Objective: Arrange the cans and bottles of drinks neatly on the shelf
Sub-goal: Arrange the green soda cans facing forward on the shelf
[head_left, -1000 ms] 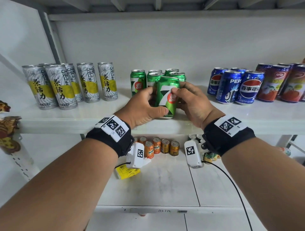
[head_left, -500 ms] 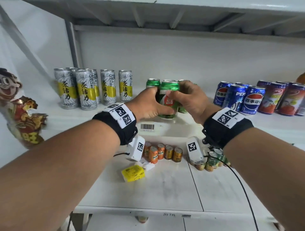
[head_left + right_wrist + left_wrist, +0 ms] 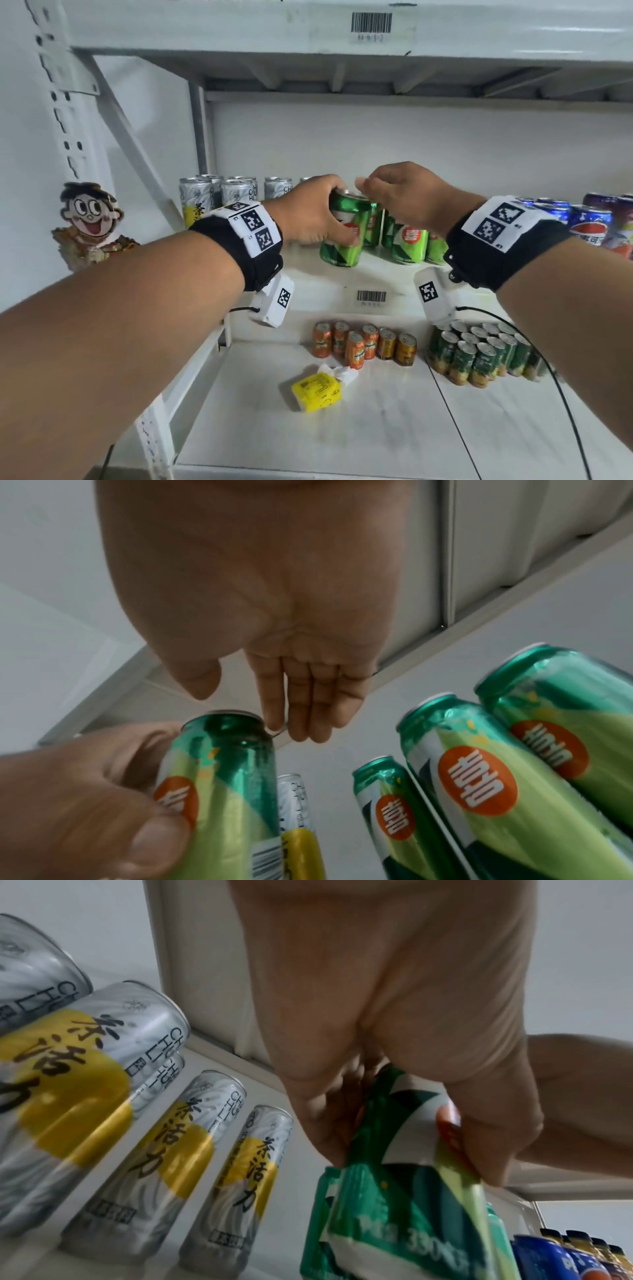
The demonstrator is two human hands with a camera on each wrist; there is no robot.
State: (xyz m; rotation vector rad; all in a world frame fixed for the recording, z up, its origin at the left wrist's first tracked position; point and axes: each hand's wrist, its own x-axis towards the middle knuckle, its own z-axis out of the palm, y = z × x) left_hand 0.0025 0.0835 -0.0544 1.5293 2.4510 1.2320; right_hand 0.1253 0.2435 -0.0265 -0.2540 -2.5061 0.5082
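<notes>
A green can is held at the front of the middle shelf, its placing not yet finished.

The green can (image 3: pixel 344 229) is gripped round its side by the left hand (image 3: pixel 308 212), tilted, its base at or just above the shelf (image 3: pixel 308 274); contact cannot be told. The right hand (image 3: pixel 404 198) is held over the rim with fingers (image 3: pixel 308 696) straight and relaxed, one fingertip touching the rim. The other green cans (image 3: pixel 407 240) stand just right of the fingers, the grey and yellow cans (image 3: pixel 202 197) behind the left wrist. Next, the can is judged to need setting upright and sliding in line beside its fellows.
</notes>
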